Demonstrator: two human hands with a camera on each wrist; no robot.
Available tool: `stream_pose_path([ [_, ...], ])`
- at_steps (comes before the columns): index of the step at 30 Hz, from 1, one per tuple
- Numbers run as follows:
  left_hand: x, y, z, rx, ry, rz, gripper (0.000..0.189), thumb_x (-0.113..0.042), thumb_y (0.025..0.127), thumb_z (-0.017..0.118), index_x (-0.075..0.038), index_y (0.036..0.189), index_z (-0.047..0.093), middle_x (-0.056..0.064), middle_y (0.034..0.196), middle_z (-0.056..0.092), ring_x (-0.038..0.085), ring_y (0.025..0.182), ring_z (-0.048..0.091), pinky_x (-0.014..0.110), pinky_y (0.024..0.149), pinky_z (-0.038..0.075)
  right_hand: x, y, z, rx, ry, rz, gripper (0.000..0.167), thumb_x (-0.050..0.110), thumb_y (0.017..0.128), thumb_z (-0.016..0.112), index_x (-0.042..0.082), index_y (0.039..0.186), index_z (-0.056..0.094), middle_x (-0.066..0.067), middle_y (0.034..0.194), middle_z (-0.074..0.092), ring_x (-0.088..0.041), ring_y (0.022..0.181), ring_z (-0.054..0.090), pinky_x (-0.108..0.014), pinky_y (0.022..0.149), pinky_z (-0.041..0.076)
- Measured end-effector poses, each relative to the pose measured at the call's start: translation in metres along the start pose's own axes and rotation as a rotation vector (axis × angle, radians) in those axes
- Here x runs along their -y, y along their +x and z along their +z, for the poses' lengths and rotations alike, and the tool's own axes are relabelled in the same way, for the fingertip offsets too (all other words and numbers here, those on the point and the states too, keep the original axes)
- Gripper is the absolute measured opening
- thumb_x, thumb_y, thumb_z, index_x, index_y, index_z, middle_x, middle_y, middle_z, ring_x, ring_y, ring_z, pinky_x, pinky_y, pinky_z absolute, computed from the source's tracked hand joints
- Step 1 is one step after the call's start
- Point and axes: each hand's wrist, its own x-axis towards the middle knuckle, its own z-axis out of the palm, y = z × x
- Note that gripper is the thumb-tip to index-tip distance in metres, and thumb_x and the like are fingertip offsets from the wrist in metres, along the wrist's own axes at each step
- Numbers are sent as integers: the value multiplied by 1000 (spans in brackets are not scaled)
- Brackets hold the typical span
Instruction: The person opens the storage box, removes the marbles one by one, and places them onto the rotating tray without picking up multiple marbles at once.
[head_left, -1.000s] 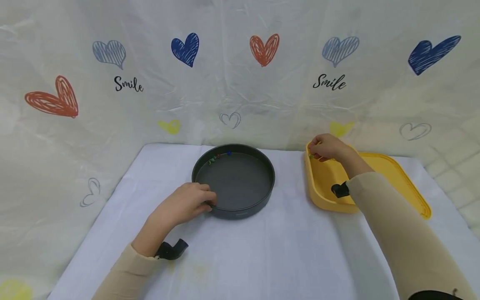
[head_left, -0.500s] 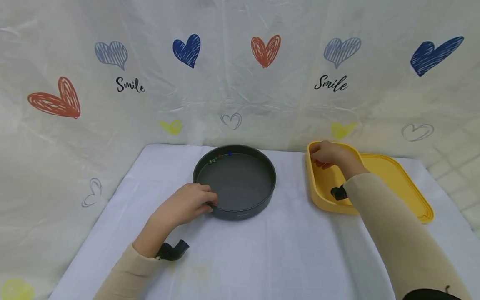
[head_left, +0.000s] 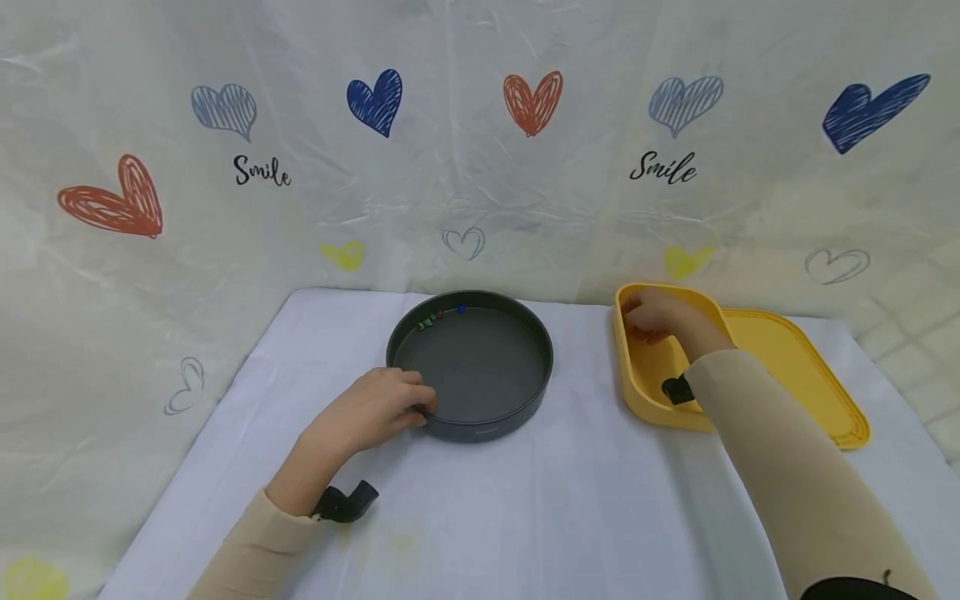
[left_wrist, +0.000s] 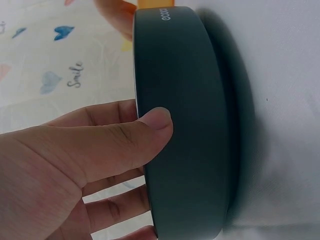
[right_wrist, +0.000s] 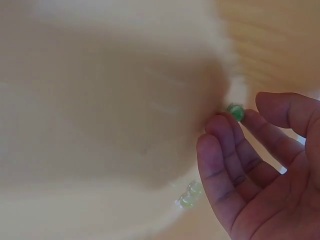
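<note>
A round dark grey cake pan [head_left: 472, 367] stands on the white-covered table. My left hand [head_left: 382, 408] grips its near-left rim; the left wrist view shows the thumb [left_wrist: 157, 120] pressed on the outer wall and the fingers over the rim. Several small coloured marbles [head_left: 431, 320] lie along the pan's far-left inner edge. My right hand [head_left: 663, 317] is down inside the yellow box [head_left: 630, 392]. There, a green marble [right_wrist: 235, 112] sits by the fingertips, with the thumb apart from it. Two clear marbles [right_wrist: 191, 195] rest in the box below the hand.
A flat yellow lid [head_left: 795, 367] lies at the box's right, partly behind it. White cloth [head_left: 577, 483] covers the table between pan and box. A pale sheet printed with hearts [head_left: 450, 167] hangs behind the table.
My right hand has lowered from the box's far-left rim into the box. The left hand keeps its grip on the pan. The head view has shifted slightly.
</note>
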Motion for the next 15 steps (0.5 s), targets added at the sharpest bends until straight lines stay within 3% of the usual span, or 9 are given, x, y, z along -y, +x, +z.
stream_pose_path([
  [11,0,2,-1,-5,0,8,17,-14,80,84,-24,89,72,-11,86,65,10,79,64,30,73,52,-2,9,1,-12,-25,5,28,6,94,48,-6,119,55,-9,83,55,-20,71,56,-39,72,56],
  [15,1,0,0,0,1,5,18,-14,80,83,-25,89,72,-11,86,65,10,79,64,30,73,52,-4,6,0,-1,-1,-24,12,6,93,49,-1,99,55,-5,75,51,-19,68,52,-36,68,51],
])
